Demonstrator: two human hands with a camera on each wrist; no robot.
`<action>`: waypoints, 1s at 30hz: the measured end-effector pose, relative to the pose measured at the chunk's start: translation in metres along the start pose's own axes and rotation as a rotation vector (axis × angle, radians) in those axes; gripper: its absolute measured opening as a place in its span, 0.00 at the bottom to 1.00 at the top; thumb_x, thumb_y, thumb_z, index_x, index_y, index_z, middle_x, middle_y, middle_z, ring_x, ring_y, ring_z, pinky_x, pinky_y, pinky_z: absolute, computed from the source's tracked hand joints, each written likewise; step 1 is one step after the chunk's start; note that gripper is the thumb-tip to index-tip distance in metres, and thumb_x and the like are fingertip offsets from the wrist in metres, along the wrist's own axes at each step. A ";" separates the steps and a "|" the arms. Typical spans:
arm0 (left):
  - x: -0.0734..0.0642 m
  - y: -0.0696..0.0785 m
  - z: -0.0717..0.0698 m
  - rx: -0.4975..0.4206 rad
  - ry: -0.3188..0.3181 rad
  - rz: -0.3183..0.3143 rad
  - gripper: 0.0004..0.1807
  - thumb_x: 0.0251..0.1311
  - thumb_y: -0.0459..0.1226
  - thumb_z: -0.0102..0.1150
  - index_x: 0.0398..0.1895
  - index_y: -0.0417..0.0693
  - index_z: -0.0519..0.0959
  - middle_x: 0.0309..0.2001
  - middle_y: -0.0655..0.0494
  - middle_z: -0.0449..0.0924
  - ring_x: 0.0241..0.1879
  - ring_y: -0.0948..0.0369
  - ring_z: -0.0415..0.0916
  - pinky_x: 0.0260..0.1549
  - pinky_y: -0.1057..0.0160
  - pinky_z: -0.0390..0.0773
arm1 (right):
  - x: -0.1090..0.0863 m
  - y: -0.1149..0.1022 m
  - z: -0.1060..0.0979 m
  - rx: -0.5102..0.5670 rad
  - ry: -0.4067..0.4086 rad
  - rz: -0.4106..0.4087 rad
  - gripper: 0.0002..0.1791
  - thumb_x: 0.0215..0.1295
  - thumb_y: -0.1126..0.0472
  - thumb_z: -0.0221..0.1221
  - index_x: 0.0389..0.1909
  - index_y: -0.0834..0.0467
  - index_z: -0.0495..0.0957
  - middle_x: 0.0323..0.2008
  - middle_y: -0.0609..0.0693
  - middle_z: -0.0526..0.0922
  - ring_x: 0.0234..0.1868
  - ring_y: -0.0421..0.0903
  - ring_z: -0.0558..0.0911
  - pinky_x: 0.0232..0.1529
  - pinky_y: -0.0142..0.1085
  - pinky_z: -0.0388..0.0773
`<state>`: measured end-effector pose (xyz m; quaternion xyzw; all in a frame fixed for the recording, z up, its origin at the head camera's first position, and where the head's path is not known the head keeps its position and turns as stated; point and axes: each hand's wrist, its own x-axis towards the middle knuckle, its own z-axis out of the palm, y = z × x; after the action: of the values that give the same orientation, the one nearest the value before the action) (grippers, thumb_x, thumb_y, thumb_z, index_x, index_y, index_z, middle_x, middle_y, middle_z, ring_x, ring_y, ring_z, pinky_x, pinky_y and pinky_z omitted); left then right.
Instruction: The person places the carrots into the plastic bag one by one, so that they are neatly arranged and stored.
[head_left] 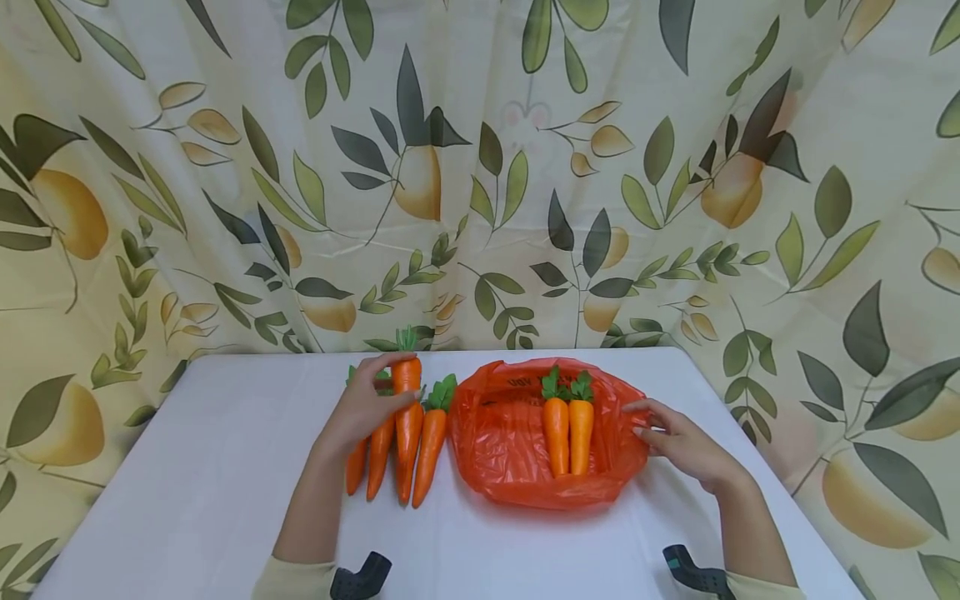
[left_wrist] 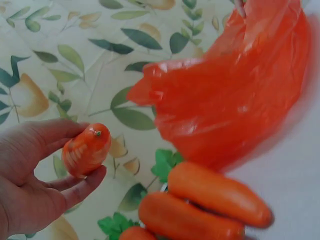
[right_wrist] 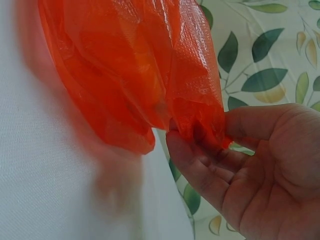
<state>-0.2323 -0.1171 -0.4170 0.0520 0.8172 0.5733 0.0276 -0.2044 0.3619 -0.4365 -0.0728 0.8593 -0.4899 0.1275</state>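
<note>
My left hand [head_left: 367, 397] grips a carrot [head_left: 407, 375] near its leafy top, above several carrots [head_left: 430, 446] lying side by side on the table. In the left wrist view the held carrot [left_wrist: 87, 150] points its tip toward the camera between thumb and fingers. Right of the row lies a red plastic bag [head_left: 495, 450], its mouth spread wide. Two carrots [head_left: 581, 437] with green tops lie in it. At the bag's right edge my right hand [head_left: 675, 437] pinches the plastic; the right wrist view shows the thumb and fingers around a fold of the bag [right_wrist: 195, 117].
A white cloth covers the table [head_left: 225, 467]. Behind it hangs a curtain [head_left: 480, 183] printed with leaves and fruit. Dark wrist devices [head_left: 362, 575] sit by both sleeves.
</note>
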 end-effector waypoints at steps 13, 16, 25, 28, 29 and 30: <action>0.008 0.025 0.029 -0.051 -0.025 0.032 0.29 0.60 0.38 0.75 0.64 0.73 0.80 0.69 0.56 0.63 0.60 0.46 0.69 0.43 0.47 0.83 | -0.004 -0.005 0.000 -0.009 0.008 -0.007 0.22 0.79 0.65 0.53 0.69 0.63 0.69 0.67 0.68 0.69 0.59 0.60 0.78 0.52 0.46 0.83; 0.009 0.032 0.033 -0.053 -0.030 0.054 0.29 0.60 0.38 0.75 0.63 0.72 0.80 0.69 0.57 0.63 0.59 0.46 0.70 0.42 0.48 0.84 | -0.003 -0.005 0.000 -0.009 0.007 -0.013 0.21 0.79 0.65 0.53 0.69 0.63 0.69 0.67 0.68 0.70 0.59 0.60 0.78 0.52 0.45 0.83; 0.015 0.052 0.053 -0.085 -0.069 0.082 0.29 0.60 0.36 0.75 0.64 0.68 0.80 0.69 0.54 0.63 0.58 0.47 0.71 0.40 0.51 0.85 | -0.002 -0.005 0.001 -0.013 0.014 -0.003 0.22 0.78 0.64 0.54 0.69 0.63 0.70 0.67 0.68 0.69 0.59 0.60 0.77 0.51 0.43 0.83; 0.016 0.057 0.062 -0.102 -0.094 0.104 0.29 0.60 0.35 0.74 0.63 0.68 0.80 0.68 0.56 0.64 0.57 0.48 0.72 0.39 0.52 0.85 | -0.003 -0.006 0.001 -0.017 0.015 0.000 0.21 0.78 0.65 0.54 0.69 0.63 0.70 0.67 0.68 0.69 0.59 0.60 0.77 0.51 0.44 0.83; 0.016 0.058 0.066 -0.112 -0.106 0.117 0.29 0.60 0.34 0.74 0.63 0.67 0.81 0.67 0.55 0.64 0.57 0.47 0.72 0.38 0.53 0.85 | -0.003 -0.006 0.001 -0.016 0.015 0.002 0.21 0.78 0.65 0.54 0.69 0.63 0.70 0.67 0.68 0.70 0.59 0.60 0.77 0.52 0.44 0.83; 0.015 0.060 0.069 -0.123 -0.117 0.128 0.29 0.60 0.34 0.74 0.63 0.66 0.81 0.67 0.54 0.64 0.56 0.47 0.72 0.38 0.53 0.85 | -0.003 -0.006 0.001 -0.016 0.014 0.002 0.21 0.78 0.65 0.54 0.69 0.63 0.70 0.66 0.68 0.70 0.59 0.60 0.77 0.52 0.44 0.83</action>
<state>-0.2369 -0.0306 -0.3839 0.1357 0.7726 0.6188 0.0415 -0.2009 0.3584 -0.4311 -0.0694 0.8642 -0.4833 0.1212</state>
